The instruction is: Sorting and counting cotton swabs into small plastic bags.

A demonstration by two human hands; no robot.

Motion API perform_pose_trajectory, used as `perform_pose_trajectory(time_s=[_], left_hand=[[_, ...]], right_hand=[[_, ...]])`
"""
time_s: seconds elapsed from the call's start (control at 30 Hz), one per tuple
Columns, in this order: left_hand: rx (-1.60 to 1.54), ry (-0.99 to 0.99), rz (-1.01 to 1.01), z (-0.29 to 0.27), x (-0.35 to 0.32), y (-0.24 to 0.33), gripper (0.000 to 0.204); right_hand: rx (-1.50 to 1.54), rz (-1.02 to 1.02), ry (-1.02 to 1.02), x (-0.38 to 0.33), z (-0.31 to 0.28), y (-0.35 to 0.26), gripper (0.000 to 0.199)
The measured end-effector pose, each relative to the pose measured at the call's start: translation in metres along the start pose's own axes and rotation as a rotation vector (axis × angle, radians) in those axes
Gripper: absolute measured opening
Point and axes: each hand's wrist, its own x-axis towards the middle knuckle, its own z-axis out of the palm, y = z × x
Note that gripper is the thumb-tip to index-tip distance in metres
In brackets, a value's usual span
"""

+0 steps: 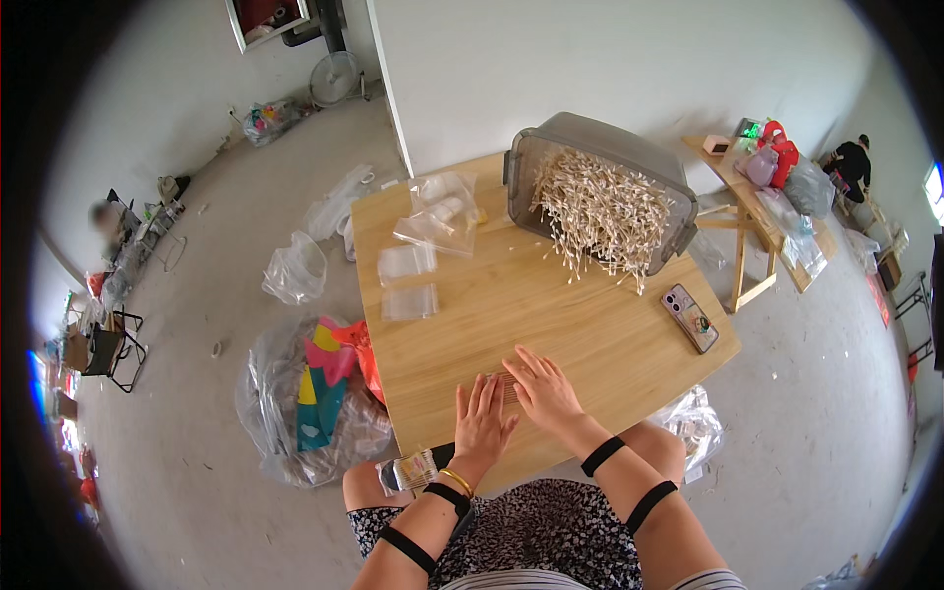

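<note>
My left hand (481, 421) and my right hand (543, 387) lie flat, fingers spread, on the near part of a wooden table (551, 324). Between and under the fingers is a small row of thin sticks (505, 383) pressed against the tabletop. At the far side a grey plastic bin (600, 187) lies tipped on its side, with a heap of cotton swabs (598, 214) spilling out of it onto the table. Small clear zip bags (408, 282) lie at the table's left.
A phone (689, 317) lies at the table's right edge. Crumpled clear bags (442, 214) sit at the far left corner. A big plastic sack with colourful contents (315, 398) stands on the floor at left. A second cluttered table (772, 197) is at right.
</note>
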Motion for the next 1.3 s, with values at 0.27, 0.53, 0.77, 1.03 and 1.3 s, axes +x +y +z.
perform_pose_trajectory(time_s=[0.27, 0.53, 0.77, 1.03, 1.3], left_hand=[[0.005, -0.008, -0.003, -0.002, 0.0, 0.002, 0.069], [-0.029, -0.017, -0.005, -0.004, 0.002, 0.001, 0.069], [-0.012, 0.03, -0.127, -0.001, 0.001, -0.01, 0.085], [0.047, -0.011, -0.089, 0.005, 0.005, -0.009, 0.092], [-0.194, 0.006, -0.326, -0.037, -0.014, -0.034, 0.081]], right_hand=[[-0.133, 0.026, 0.111, 0.005, -0.005, 0.012, 0.044], [0.038, 0.065, 0.07, -0.007, 0.004, 0.007, 0.051], [-0.122, 0.073, 0.021, -0.031, 0.013, -0.009, 0.08], [-0.288, 0.008, -0.059, -0.024, 0.025, -0.015, 0.082], [-0.317, 0.026, -0.07, -0.025, 0.031, -0.018, 0.076]])
